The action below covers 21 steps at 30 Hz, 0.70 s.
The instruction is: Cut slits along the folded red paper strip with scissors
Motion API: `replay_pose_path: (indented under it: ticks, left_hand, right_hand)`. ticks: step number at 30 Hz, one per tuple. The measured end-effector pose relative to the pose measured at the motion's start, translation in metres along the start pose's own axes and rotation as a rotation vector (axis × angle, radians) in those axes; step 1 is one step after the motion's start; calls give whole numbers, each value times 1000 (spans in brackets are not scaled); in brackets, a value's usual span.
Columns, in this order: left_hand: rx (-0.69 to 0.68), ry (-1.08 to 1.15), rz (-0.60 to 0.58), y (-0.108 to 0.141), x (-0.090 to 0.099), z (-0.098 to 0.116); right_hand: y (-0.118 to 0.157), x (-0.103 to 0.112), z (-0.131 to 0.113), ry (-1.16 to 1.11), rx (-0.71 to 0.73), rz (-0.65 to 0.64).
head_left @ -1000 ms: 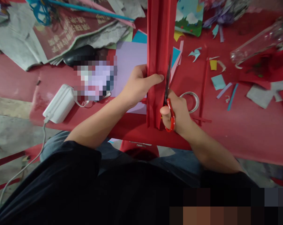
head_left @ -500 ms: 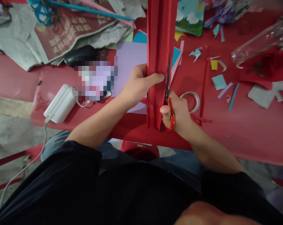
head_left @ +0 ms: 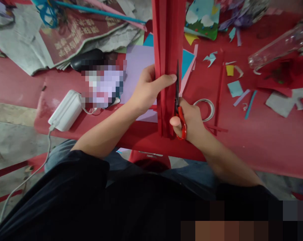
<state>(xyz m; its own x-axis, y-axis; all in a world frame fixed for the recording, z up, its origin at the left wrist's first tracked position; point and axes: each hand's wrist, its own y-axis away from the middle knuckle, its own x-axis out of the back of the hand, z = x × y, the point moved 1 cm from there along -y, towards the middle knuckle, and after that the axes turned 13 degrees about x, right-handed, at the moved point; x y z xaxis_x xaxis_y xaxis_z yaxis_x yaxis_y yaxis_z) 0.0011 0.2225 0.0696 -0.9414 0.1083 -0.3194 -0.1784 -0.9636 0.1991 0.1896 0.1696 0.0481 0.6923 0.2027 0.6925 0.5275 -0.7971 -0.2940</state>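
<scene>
A long piece of folded red paper (head_left: 168, 40) stands up from the table's near edge in the middle of the view. My left hand (head_left: 151, 87) is closed on it from the left, thumb across the front and fingers hidden behind. Red-handled scissors (head_left: 182, 124) are in my right hand (head_left: 191, 118), with my thumb through one loop. Their dark blades point away from me along the paper's right side, close by my left thumb tip. Purple paper (head_left: 137, 70) and a blue sheet (head_left: 187, 62) lie underneath.
A roll of tape (head_left: 211, 110) sits right of my right hand. On the left are a white power bank (head_left: 66, 110) with a cable, a black mouse-shaped case (head_left: 87, 59) and newspaper (head_left: 73, 36). Paper scraps (head_left: 235, 89) and a clear plastic bottle (head_left: 279, 45) lie to the right.
The upper part of the red paper has shifted slightly left, uncovering more of the blue sheet. The scissors have moved a little left with my right hand; both grips stay the same.
</scene>
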Motion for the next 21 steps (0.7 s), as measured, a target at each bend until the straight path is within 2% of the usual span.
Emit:
replay_pose_path:
  ticks: [6, 10, 15, 21]
  left_hand:
    - [-55, -24, 121, -5, 2, 3]
    - [5, -71, 137, -5, 1, 1]
    - [37, -70, 97, 1, -5, -3]
    - [18, -26, 34, 6, -12, -11]
  right_hand:
    - [1, -4, -1, -153, -51, -57]
    - [2, -8, 1, -215, -109, -54]
    - [3, -9, 4, -225, -133, -18]
    - [2, 0, 1, -52, -79, 4]
